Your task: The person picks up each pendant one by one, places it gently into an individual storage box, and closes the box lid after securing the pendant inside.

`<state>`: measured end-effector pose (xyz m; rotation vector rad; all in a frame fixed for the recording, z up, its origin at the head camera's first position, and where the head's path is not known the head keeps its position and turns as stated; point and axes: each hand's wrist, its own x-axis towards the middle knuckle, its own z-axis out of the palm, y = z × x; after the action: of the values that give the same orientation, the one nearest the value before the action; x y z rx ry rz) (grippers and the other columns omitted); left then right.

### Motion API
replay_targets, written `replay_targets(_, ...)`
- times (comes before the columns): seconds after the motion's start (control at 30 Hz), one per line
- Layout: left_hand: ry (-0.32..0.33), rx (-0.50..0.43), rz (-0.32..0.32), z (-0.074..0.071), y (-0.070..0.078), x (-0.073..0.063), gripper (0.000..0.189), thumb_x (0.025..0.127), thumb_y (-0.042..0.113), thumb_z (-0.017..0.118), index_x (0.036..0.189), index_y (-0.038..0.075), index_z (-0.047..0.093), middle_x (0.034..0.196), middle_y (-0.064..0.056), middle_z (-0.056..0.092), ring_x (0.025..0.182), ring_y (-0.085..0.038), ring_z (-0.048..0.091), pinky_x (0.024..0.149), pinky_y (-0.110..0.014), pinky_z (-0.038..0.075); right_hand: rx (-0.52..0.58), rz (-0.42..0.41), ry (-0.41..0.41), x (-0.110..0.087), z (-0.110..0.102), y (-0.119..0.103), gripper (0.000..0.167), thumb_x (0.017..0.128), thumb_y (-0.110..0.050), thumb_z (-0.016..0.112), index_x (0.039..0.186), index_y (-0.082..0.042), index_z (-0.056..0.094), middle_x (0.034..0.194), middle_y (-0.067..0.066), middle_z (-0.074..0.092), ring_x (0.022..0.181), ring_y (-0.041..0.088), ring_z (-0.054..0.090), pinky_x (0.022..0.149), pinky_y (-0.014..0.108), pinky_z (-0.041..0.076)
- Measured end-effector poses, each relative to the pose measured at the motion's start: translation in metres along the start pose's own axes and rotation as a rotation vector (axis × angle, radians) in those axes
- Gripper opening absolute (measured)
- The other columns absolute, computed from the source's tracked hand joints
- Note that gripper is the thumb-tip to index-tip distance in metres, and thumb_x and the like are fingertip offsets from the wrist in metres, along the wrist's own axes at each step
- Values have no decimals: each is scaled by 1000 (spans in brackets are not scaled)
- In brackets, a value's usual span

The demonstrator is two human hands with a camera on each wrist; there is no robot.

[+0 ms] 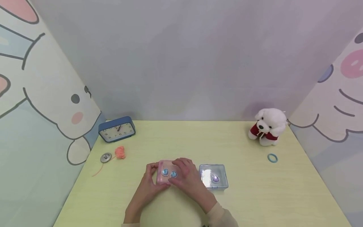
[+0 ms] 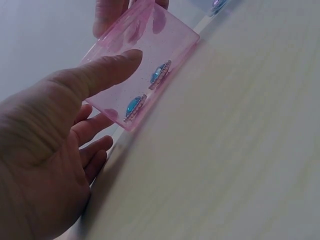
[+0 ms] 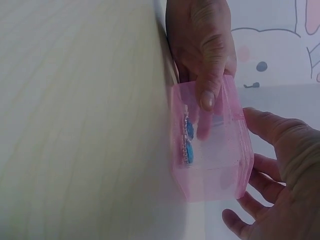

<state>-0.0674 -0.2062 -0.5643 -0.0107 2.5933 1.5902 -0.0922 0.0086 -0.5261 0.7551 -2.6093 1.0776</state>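
Note:
A small see-through pink box (image 1: 162,179) rests on the table between both hands, its lid looking closed. Two blue gems with beaded rims lie inside: one blue gem (image 1: 165,171) on the left, another blue gem (image 1: 173,174) beside it. My left hand (image 1: 151,185) holds the box from the left, with the thumb (image 2: 112,72) along the near side and the fingers round the end. From the right, my right hand (image 1: 189,179) grips across the lid; in the right wrist view its thumb (image 3: 270,122) touches the lid's edge.
Right of the hands stands a clear box (image 1: 214,188) with a purple gem (image 1: 215,178). A blue clock (image 1: 117,130), metal disc (image 1: 106,157) and coral yarn bundle (image 1: 120,152) sit on the left. A plush dog (image 1: 269,126) and blue ring (image 1: 272,158) are far right.

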Motion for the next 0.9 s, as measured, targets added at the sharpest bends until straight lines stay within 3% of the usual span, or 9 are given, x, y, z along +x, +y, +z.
replay_targets(0.33, -4, -5, -9, 0, 0, 2, 90, 77, 42, 95, 144, 21, 38, 160, -15, 49, 153, -39, 38, 123, -67, 29, -25, 24, -30, 1, -2, -3, 54, 78, -24, 94, 124, -7, 69, 125, 8, 67, 125, 32, 61, 100, 53, 54)
replay_targets(0.73, 7, -25, -17, 2, 0, 0, 90, 76, 38, 96, 144, 21, 40, 160, -16, 49, 153, -39, 38, 122, -68, 29, -71, -33, 52, -1, 2, -6, 54, 74, -23, 96, 118, -6, 70, 119, 10, 70, 122, 36, 63, 102, 53, 55)
replay_targets(0.9, 6, -26, -26, 0, 1, 0, 90, 76, 39, 96, 144, 21, 40, 160, -16, 49, 154, -39, 37, 123, -68, 27, -52, -38, 53, -4, 2, -6, 51, 78, -23, 93, 119, -6, 70, 122, 11, 71, 125, 38, 62, 103, 56, 55)
